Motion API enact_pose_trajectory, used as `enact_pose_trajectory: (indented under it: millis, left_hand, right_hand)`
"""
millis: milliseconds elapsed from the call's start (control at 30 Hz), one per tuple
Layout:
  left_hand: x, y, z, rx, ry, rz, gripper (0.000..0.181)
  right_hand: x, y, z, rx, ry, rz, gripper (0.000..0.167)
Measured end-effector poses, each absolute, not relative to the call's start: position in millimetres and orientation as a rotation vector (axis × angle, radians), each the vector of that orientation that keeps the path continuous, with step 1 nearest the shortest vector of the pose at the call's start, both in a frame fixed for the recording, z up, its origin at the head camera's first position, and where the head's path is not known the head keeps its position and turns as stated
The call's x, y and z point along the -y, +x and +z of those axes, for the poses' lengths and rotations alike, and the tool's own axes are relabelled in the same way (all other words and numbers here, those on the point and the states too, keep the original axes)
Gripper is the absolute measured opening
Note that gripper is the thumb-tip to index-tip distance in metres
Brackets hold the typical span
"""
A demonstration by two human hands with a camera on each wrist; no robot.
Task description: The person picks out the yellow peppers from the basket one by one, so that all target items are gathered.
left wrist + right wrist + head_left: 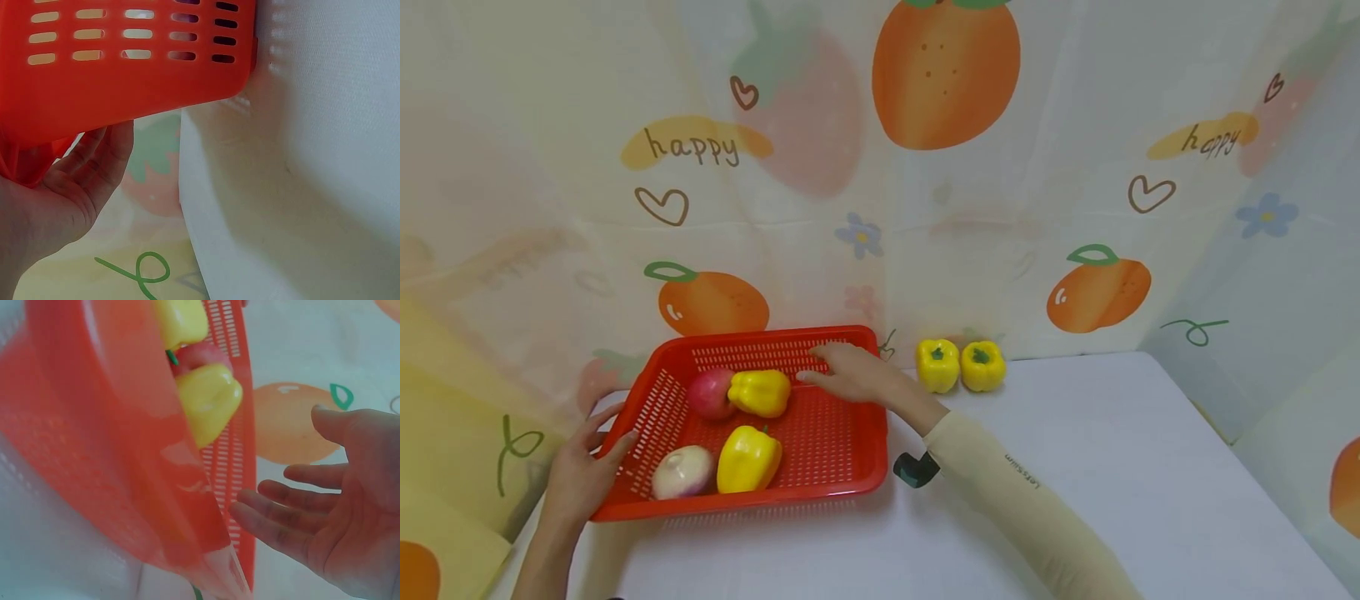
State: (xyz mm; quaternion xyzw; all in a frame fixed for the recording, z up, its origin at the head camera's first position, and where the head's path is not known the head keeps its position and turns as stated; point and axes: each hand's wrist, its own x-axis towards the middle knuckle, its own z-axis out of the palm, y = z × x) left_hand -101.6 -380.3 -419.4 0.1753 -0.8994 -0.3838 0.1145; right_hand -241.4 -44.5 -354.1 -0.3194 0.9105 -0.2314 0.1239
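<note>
A red plastic basket (820,493) sits on the white table. My left hand (578,477) holds its left rim, thumb over the edge and fingers on the outer side; in the left wrist view the fingers curl under the rim (119,103). Inside lie a yellow bell pepper (762,393) against a round pinkish-red fruit or vegetable (709,394), another yellow bell pepper (748,460) nearer the front, and a white, purple-tinged turnip-like vegetable (683,472). Over the basket's right part, my right hand (853,373) is spread with nothing in it; the right wrist view shows its palm (347,531) and extended fingers.
Two more yellow bell peppers (937,365) (983,365) stand side by side right of the basket, by the back wall. A fruit-printed cloth (970,208) hangs behind the table. A dark wrist-worn device (916,469) shows under the right forearm.
</note>
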Motion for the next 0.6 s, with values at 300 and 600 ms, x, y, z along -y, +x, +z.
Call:
enact_pose_trajectory:
  millis: [300, 600]
  left_hand:
    - [381, -101, -420, 2.646, 0.524, -1.126, 0.058]
    - [381, -101, -420, 2.649, 0.530, -1.123, 0.058]
  right_hand:
    - [58, -233, -360, -2.617, -0.975, -0.677, 0.059]
    - [68, -227, -364, -2.570, -1.028, -0.700, 0.058]
